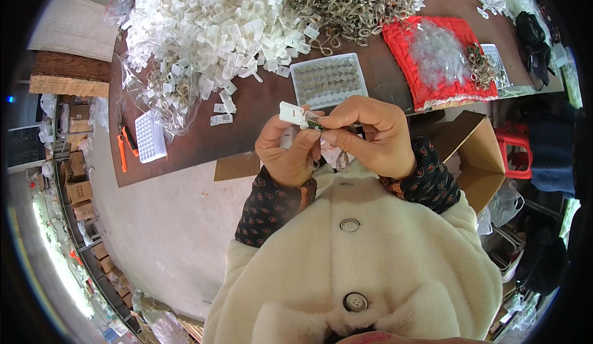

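In front of my chest, over the table's near edge, both hands meet around small parts. My left hand (284,155) grips a small white plastic case (292,113) between thumb and fingers. Thumb and forefinger of my right hand (377,137) pinch at a small green part (314,125), perhaps a circuit board, against the case's end. Thin clear wire loops (346,160) hang below the fingers. Just beyond my hands a white tray (296,90) holds rows of round silvery discs. A few loose white cases (222,119) lie left of it.
A large heap of white cases (210,29) and a heap of coiled wires (352,1) cover the table's far side. Orange-handled pliers (121,152) and a white dimpled tray (150,137) lie left. Right are a red cloth (400,50), a cardboard box (485,158) and a red stool (517,139).
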The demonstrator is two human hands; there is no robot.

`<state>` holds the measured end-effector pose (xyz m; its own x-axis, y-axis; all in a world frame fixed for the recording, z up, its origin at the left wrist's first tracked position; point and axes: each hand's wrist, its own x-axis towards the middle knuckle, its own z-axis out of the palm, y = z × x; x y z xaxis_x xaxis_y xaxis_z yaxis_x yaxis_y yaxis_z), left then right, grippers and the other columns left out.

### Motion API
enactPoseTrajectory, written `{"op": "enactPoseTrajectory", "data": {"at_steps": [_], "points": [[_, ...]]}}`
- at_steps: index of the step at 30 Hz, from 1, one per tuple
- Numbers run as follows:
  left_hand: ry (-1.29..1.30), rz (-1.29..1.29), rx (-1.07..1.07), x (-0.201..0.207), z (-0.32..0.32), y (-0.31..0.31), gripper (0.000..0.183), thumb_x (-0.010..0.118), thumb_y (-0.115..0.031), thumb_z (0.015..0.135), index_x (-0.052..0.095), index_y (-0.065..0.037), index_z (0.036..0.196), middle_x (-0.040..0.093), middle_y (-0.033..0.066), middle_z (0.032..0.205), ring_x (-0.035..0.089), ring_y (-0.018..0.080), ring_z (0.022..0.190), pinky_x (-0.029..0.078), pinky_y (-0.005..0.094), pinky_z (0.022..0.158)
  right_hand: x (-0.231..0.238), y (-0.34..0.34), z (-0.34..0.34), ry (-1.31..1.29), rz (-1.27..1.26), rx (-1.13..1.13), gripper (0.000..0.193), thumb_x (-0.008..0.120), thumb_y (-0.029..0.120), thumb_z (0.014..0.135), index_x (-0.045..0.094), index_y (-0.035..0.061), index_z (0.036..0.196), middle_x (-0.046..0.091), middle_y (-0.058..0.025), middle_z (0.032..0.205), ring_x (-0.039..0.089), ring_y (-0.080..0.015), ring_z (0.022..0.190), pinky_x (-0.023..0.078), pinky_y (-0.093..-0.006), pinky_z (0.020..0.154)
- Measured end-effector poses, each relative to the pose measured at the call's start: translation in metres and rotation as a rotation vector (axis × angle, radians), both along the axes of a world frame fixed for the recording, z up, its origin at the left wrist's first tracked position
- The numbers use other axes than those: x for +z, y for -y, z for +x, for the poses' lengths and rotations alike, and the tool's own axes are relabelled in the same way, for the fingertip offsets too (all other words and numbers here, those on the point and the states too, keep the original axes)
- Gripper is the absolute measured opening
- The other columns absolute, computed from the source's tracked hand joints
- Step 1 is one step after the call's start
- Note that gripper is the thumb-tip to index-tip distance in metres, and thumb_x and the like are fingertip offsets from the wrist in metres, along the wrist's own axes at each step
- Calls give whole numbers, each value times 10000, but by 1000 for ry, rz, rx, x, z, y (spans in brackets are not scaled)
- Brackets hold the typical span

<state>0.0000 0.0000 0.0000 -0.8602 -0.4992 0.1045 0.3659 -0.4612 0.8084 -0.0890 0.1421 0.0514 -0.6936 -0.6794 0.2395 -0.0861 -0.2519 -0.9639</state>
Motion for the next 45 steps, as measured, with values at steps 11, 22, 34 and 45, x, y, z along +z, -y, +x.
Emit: {"op": "enactPoseTrajectory", "data": {"at_steps": [11,22,34,45], "points": [[-75,-234,146,5,-2,-5,197,722,-34,865,571,-25,992,700,197,940,558,84,534,444,194,441,-3,0,2,-119,42,-51,191,714,-63,815,697,-6,996,697,-96,912,674,-153,821,528,-266,711],[-10,-508,347,-1,-3,-17,255,702,79,845,518,-30,983,617,106,893,576,99,626,479,245,523,-10,9,13,219,14,-52,256,605,-77,873,604,-32,1125,640,-74,1041,598,-105,913,482,-242,798],[34,-446,363,2,5,-18,253,686,48,874,525,-36,1049,634,85,914,547,68,606,448,216,499,-7,10,16,-6,83,-149,247,634,-86,825,600,17,1047,553,-36,948,506,-85,777,436,-226,669],[-88,-211,170,5,1,-11,159,636,-58,937,497,-61,1015,681,233,1025,484,78,485,382,198,424,10,11,1,-1,110,-72,189,654,-41,863,562,11,1020,625,-43,885,574,-85,749,488,-243,673]]}}
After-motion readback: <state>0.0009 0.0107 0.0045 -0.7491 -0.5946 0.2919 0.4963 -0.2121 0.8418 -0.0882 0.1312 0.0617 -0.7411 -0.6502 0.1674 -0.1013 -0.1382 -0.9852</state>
